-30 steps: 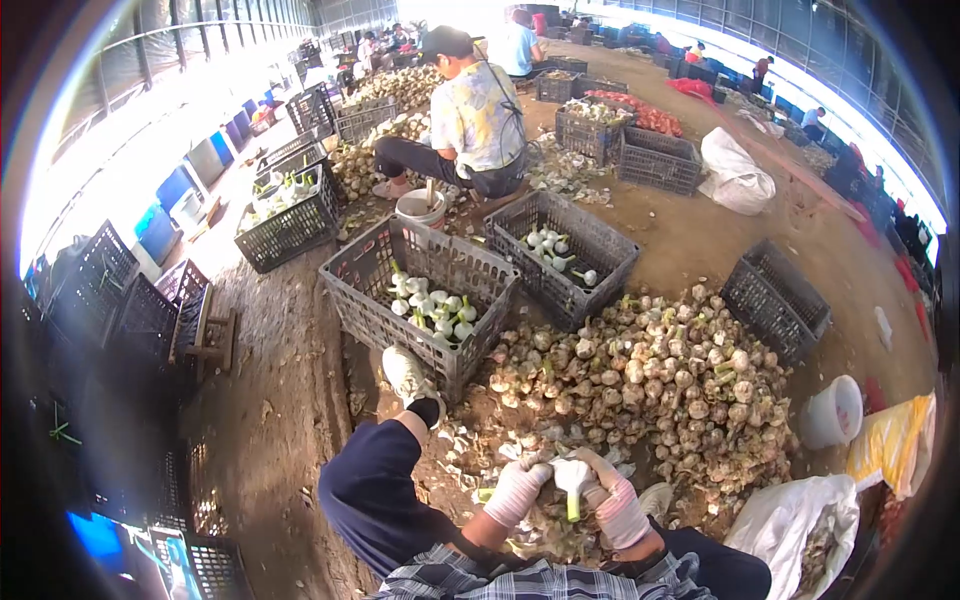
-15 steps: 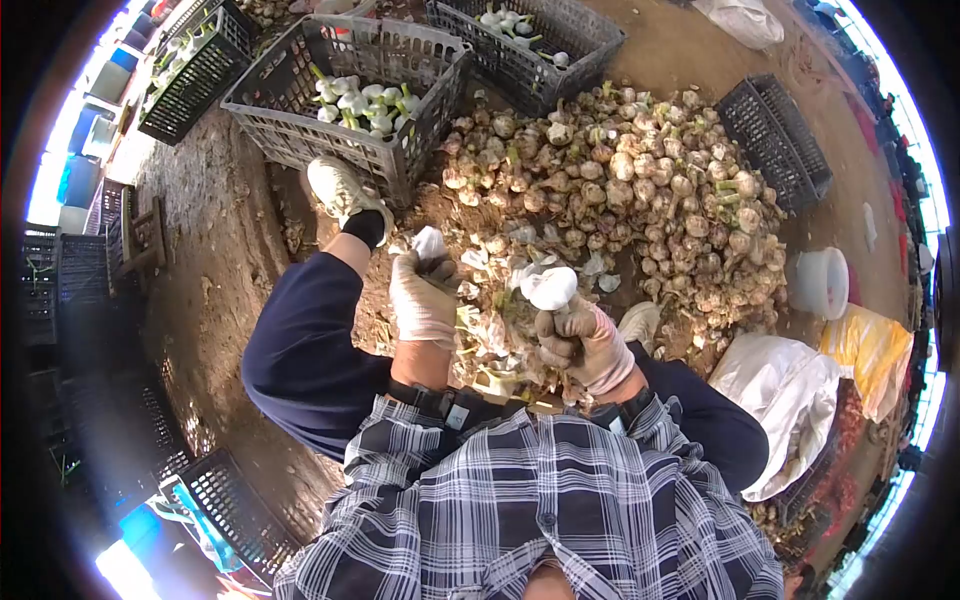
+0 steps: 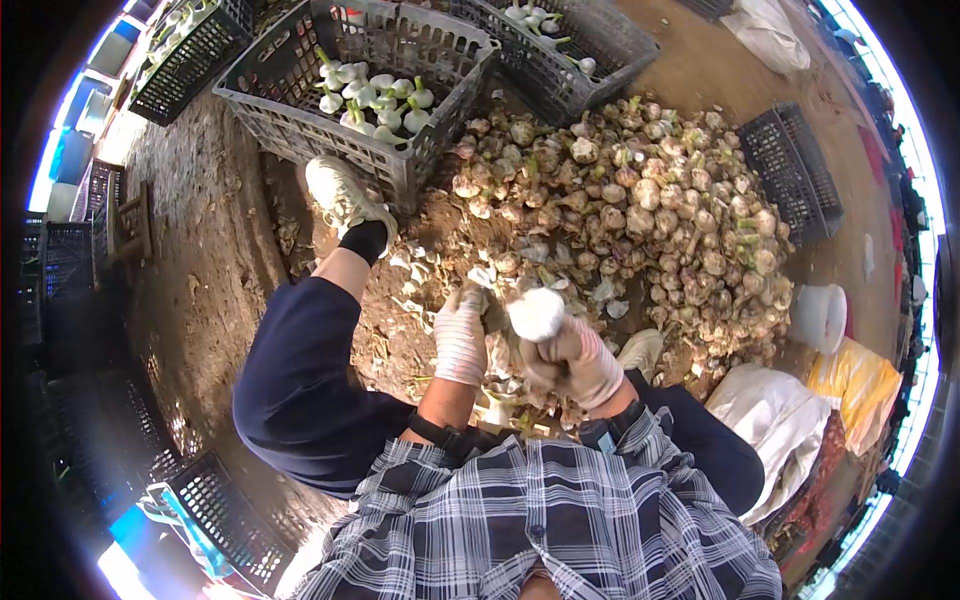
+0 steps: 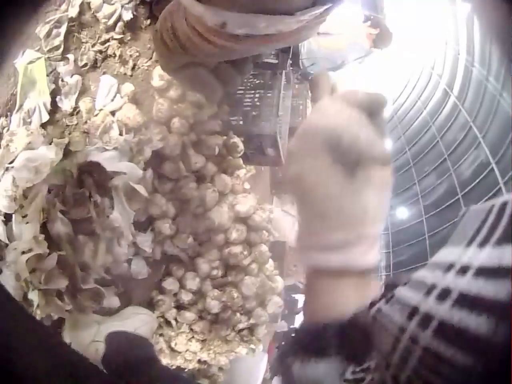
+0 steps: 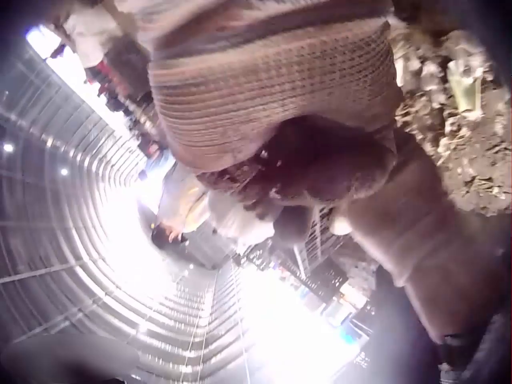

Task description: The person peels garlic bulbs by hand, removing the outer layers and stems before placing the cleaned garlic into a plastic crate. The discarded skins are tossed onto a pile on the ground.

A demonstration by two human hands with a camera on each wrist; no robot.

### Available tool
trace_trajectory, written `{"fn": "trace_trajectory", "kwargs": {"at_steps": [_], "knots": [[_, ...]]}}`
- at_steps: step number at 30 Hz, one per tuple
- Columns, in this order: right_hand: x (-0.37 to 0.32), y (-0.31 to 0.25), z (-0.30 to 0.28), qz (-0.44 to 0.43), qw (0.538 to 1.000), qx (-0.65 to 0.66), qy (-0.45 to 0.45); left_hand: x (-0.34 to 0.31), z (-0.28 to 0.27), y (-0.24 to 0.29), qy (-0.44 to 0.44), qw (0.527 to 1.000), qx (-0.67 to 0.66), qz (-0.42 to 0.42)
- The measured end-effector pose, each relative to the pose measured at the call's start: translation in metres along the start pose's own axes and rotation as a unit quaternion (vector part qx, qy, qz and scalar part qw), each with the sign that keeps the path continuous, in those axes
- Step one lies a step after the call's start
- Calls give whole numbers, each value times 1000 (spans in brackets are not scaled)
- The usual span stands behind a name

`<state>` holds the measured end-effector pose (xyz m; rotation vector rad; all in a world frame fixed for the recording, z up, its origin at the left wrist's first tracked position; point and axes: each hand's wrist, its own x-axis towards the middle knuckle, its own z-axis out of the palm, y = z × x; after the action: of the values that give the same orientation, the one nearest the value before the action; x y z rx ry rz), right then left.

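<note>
My gloved right hand [image 3: 578,362] grips a garlic bulb [image 3: 537,315], its white, peeled-looking head upward and slightly blurred. Beside it, my gloved left hand [image 3: 462,338] points forward, its dirty fingertips over loose white skins on the ground; whether it pinches anything I cannot tell. In the left wrist view, the right hand [image 4: 340,172] is blurred and the left glove [image 4: 240,32] fills the top edge. The right wrist view shows the right glove [image 5: 280,96] close up, with the left hand [image 5: 408,208] behind it. Just ahead lies a heap of unpeeled garlic [image 3: 650,210].
A grey crate [image 3: 450,150] with cleaned garlic [image 3: 375,95] stands ahead, by my outstretched shoe [image 3: 340,195]. Another crate [image 3: 575,90] holds a few bulbs. To the right are an upturned-looking crate [image 3: 790,170], a white bucket [image 3: 818,318] and sacks [image 3: 770,415].
My head tilted down. Both hands were together on one green-stemmed bulb, then parted, with something white in the left. Now the left hand is nearer the right, that white thing no longer showing.
</note>
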<state>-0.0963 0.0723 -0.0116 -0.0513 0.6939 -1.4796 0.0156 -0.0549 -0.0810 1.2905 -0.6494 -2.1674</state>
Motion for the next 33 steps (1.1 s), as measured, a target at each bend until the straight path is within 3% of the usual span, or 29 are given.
{"fn": "trace_trajectory", "kwargs": {"at_steps": [1, 4, 5, 7, 8, 9, 10, 12, 14, 16, 18, 19, 20, 22, 24, 25, 26, 28, 31, 32, 33], "knots": [[17, -24, 38, -28, 988, -139, 56, 8, -2, -4, 33, 999, -1, -5], [87, -64, 90, -125, 977, -144, -93, 20, -15, -23, 59, 986, 152, 39], [111, -70, 87, -153, 972, -170, -58, 16, -15, -23, 52, 976, 201, 60], [158, -83, 80, -203, 953, -225, 19, 10, -9, -5, 53, 971, 233, 8], [198, -84, 34, -245, 913, -322, 60, -2, 11, 17, 65, 967, 246, 2], [213, -92, 13, -197, 789, -567, 131, 2, 10, 12, 47, 975, 215, 0], [227, -95, -4, -132, 600, -765, 192, 6, 9, 7, 30, 982, 184, -3], [270, -78, -49, 100, 486, -846, 196, 23, -2, -23, 43, 994, 90, -52], [287, -56, -91, 151, 455, -863, 160, 25, -1, -13, 27, 988, 134, -71], [297, -45, -122, 139, 479, -854, 149, 30, -3, -23, 42, 992, 109, -47], [278, -47, -108, 138, 493, -844, 162, 38, -4, -16, 36, 973, 229, -4], [257, -52, -96, 137, 524, -822, 176, 39, -7, -21, 39, 962, 266, 49], [233, -50, -91, 71, 581, -790, 181, 39, -4, -15, 40, 947, 303, 103], [183, -55, -72, 83, 715, -677, 157, 46, -9, -18, 17, 894, 427, 135], [126, -59, -46, 135, 896, -394, 150, 32, 3, -8, -80, 948, 289, 108], [101, -63, -37, 23, 881, -466, 83, 26, 9, -4, -124, 964, 218, 85], [81, -67, -34, -18, 854, -513, 80, 17, 16, 1, -144, 966, 200, 77], [47, -63, -19, -67, 917, -372, 131, -1, 30, 9, -183, 967, 165, 59], [20, -41, -23, -126, 892, -406, 151, -11, 32, 3, -231, 876, 346, 243], [14, -34, -21, -133, 864, -459, 160, -16, 33, 1, -228, 830, 406, 307], [8, -22, -15, -185, 889, -382, 171, -22, 34, 1, -223, 776, 461, 368]]}}
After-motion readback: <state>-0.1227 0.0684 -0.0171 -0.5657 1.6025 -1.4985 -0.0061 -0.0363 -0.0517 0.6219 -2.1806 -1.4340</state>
